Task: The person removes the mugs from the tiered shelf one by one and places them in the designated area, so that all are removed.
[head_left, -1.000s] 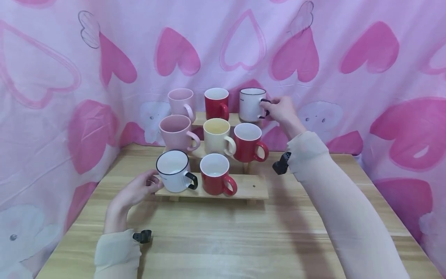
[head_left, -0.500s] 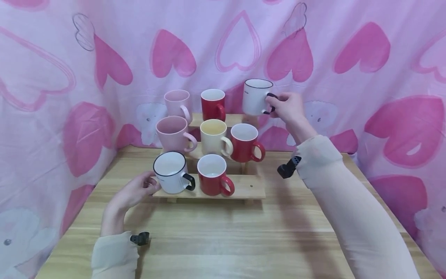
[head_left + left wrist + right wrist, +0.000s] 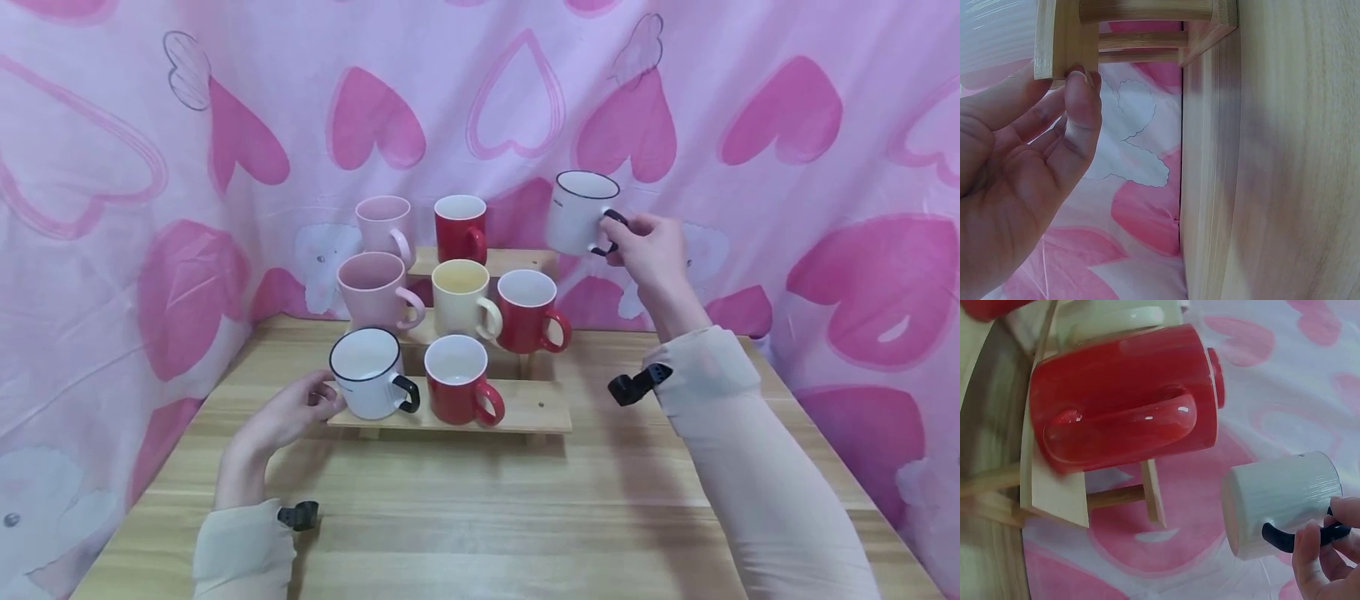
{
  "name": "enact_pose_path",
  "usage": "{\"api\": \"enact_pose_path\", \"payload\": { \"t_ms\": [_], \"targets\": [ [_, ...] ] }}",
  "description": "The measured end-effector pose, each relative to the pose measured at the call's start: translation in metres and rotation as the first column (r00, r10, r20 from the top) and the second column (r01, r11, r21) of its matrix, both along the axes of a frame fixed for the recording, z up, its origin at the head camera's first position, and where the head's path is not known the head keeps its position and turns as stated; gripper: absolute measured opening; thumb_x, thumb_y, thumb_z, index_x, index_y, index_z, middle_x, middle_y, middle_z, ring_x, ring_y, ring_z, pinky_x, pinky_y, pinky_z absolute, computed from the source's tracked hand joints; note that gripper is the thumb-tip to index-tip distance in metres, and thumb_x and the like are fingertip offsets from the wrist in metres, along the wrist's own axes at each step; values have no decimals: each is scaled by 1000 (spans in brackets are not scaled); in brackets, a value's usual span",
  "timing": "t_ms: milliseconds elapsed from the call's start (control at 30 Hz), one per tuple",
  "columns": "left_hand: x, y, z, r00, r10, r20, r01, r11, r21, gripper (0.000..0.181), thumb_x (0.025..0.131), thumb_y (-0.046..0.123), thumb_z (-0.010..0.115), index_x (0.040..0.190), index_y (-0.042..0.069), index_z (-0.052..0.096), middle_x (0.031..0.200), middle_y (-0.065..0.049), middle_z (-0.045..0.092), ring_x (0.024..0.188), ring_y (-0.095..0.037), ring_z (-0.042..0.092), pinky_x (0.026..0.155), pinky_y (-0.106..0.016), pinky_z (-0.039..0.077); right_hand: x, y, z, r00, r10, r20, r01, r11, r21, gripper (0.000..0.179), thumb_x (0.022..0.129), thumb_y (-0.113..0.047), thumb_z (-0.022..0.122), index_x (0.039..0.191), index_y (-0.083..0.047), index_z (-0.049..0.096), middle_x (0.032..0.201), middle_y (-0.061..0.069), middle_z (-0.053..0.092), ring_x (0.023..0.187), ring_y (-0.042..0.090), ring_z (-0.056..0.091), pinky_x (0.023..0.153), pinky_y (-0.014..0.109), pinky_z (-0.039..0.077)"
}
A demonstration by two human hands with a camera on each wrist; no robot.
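Note:
My right hand [image 3: 651, 250] pinches the black handle of a white mug [image 3: 579, 218] with a black rim, holding it in the air to the right of the top step. In the right wrist view that white mug [image 3: 1279, 503] hangs apart from the wooden stand, thumb and fingers round its handle. My left hand [image 3: 296, 408] pinches the left end of the stand's lowest board [image 3: 1069, 44] between thumb and fingers. Beside it on that board sit another white mug [image 3: 365, 379] with a black handle and a red mug [image 3: 455, 387].
The three-step wooden stand [image 3: 525, 406] rests on a wooden table [image 3: 465, 517]. Its middle step carries a pink mug [image 3: 371, 292], a cream mug [image 3: 459, 300] and a red mug [image 3: 522, 321]. Up top are a pink mug [image 3: 382, 225] and a red mug [image 3: 456, 229]. A heart-printed curtain [image 3: 375, 117] hangs behind.
My right hand has lifted the white mug off the right end of the top step and carried it up and to the right. My left hand stays at the lowest board's end.

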State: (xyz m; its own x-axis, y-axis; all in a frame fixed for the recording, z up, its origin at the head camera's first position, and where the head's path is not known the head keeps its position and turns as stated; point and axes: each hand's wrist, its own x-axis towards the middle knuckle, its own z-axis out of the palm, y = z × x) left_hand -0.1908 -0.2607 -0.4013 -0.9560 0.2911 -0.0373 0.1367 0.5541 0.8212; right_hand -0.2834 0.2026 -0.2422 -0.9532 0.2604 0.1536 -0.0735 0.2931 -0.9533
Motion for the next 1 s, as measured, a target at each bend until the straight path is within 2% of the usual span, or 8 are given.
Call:
{"api": "enact_pose_path", "payload": {
  "t_ms": [133, 233, 300, 433, 633, 767, 1000],
  "targets": [
    [-1, 0, 0, 1000, -12, -6, 12, 1000, -2, 45, 97, 12, 61, 133, -9, 46, 98, -13, 60, 93, -24, 56, 75, -33, 51, 5, 5, -10, 996, -32, -79, 29, 999, -33, 36, 91, -32, 71, 108, -1, 69, 99, 10, 63, 70, 16, 64, 71, 22, 54],
    [0, -1, 0, 1000, -6, -2, 6, 1000, -21, 44, 97, 13, 61, 133, -8, 46, 99, -12, 61, 93, -24, 56, 76, -34, 52, 10, 6, -21, 989, -65, -130, 58, 997, -54, 34, 90, -29, 72, 105, 2, 71, 88, 6, 65, 65, 15, 63, 67, 21, 55],
    [2, -2, 0, 1000, -2, 3, 2, 999, -33, 44, 97, 12, 61, 133, -8, 46, 99, -13, 61, 93, -24, 56, 76, -34, 52, 14, 7, -29, 986, -87, -142, 77, 994, -76, 32, 89, -26, 73, 103, 3, 71, 83, 3, 66, 61, 14, 62, 65, 22, 54],
    [2, -2, 0, 1000, -6, -3, 6, 999, -35, 45, 97, 13, 61, 134, -8, 46, 99, -13, 61, 93, -24, 56, 77, -33, 51, 18, 11, -45, 976, -143, -165, 121, 983, -137, 29, 89, -22, 73, 101, 4, 71, 82, 6, 67, 55, 11, 60, 60, 21, 53],
    [-1, 0, 1, 1000, -10, -16, 9, 999, -32, 46, 97, 12, 61, 134, -9, 45, 99, -12, 61, 93, -24, 56, 75, -32, 51, 23, 16, -72, 959, -225, -173, 189, 961, -204, 26, 87, -18, 75, 97, 6, 72, 85, 14, 69, 52, 10, 61, 54, 19, 53],
    [-1, 0, 0, 1000, -8, -10, 7, 999, -33, 46, 96, 12, 62, 133, -10, 46, 100, -12, 61, 94, -24, 57, 76, -34, 52, 27, 19, -94, 950, -279, -139, 260, 955, -145, 26, 88, -22, 75, 96, 3, 73, 86, 12, 70, 57, 12, 65, 53, 18, 52],
    [-1, -1, -1, 1000, -9, -3, 9, 1000, -24, 42, 96, 10, 61, 132, -8, 47, 100, -12, 61, 93, -24, 57, 76, -36, 52, 28, 20, -137, 943, -311, -114, 295, 945, -140, 28, 88, -21, 74, 99, 5, 72, 90, 15, 70, 54, 7, 63, 56, 20, 54]
  ]
}}
